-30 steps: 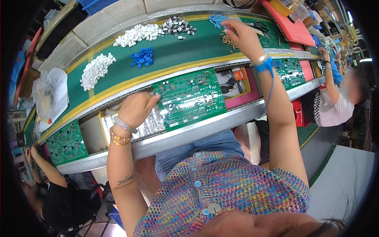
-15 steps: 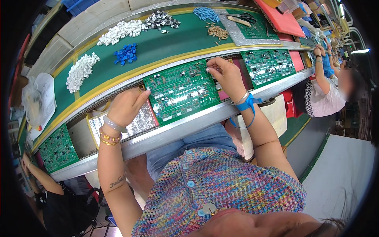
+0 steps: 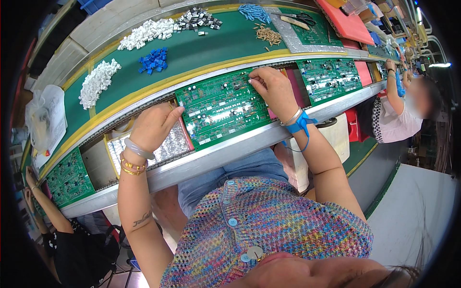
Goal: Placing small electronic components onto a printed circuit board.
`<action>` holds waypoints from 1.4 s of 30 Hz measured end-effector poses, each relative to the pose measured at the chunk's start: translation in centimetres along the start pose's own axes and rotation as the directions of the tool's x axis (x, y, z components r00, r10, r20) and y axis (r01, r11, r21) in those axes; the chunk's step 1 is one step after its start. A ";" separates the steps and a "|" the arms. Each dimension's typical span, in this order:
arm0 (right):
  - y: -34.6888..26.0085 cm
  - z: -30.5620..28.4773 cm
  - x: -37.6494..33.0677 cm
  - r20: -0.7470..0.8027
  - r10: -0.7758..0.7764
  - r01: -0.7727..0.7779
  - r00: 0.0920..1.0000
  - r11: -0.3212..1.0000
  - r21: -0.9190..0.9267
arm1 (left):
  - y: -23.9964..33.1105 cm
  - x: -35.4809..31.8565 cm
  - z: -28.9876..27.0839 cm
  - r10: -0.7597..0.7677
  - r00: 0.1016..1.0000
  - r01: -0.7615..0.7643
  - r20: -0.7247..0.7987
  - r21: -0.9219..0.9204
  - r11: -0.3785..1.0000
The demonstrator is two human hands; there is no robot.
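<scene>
A green circuit board (image 3: 221, 113) dotted with small components lies in the metal rail in front of me. Over its far right corner, my right hand (image 3: 274, 91) is closed in a pinch, thumb and forefinger together; anything between them is too small to make out. At the left edge of the board my left hand (image 3: 154, 127) is closed, its fingers curled under and its thumb pointing at the board. Whatever those fingers hold, if anything, is hidden. A blue wrist strap (image 3: 301, 125) circles my right wrist.
Beyond the rail lie piles of white connectors (image 3: 98, 84), blue parts (image 3: 153, 60), black parts (image 3: 199, 20), blue resistors (image 3: 254, 13) and tan parts (image 3: 268, 35). Scissors (image 3: 302, 18) rest at the back right. More boards (image 3: 329, 80) sit along the rail. Co-workers work at both sides.
My right pinch has shifted slightly over the board's far corner. My left hand stays by the left edge. The left co-worker's arms have moved a little.
</scene>
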State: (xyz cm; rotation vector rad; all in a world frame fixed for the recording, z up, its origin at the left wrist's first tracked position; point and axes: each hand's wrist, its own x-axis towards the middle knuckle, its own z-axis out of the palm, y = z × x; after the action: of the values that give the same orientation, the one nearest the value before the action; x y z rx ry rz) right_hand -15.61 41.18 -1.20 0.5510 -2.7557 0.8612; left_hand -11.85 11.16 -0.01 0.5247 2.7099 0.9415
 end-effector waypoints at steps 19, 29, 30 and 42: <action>-0.6 0.1 -0.2 -0.014 0.092 -0.093 0.996 0.995 -0.033 | 0.1 0.0 0.1 0.001 1.000 -0.001 -0.008 -0.006 1.000; 4.2 -2.5 11.0 -0.129 -0.005 -0.021 0.992 0.981 -0.193 | 0.6 0.2 -0.1 0.015 1.000 -0.014 0.017 -0.049 0.999; 5.3 -1.9 12.7 -0.140 -0.013 -0.015 0.990 0.981 -0.195 | 0.5 0.3 -0.1 0.021 1.000 -0.021 0.008 -0.042 0.999; 7.2 3.5 17.3 -0.006 -0.081 0.051 0.997 0.686 -0.726 | 0.2 0.3 -0.5 0.006 1.000 -0.006 0.006 -0.035 0.999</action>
State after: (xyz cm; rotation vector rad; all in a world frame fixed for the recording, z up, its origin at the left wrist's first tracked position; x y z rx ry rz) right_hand -34.57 39.62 -2.50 0.4473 -2.6997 -0.2822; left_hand -12.23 11.11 0.44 0.5282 2.6828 0.9855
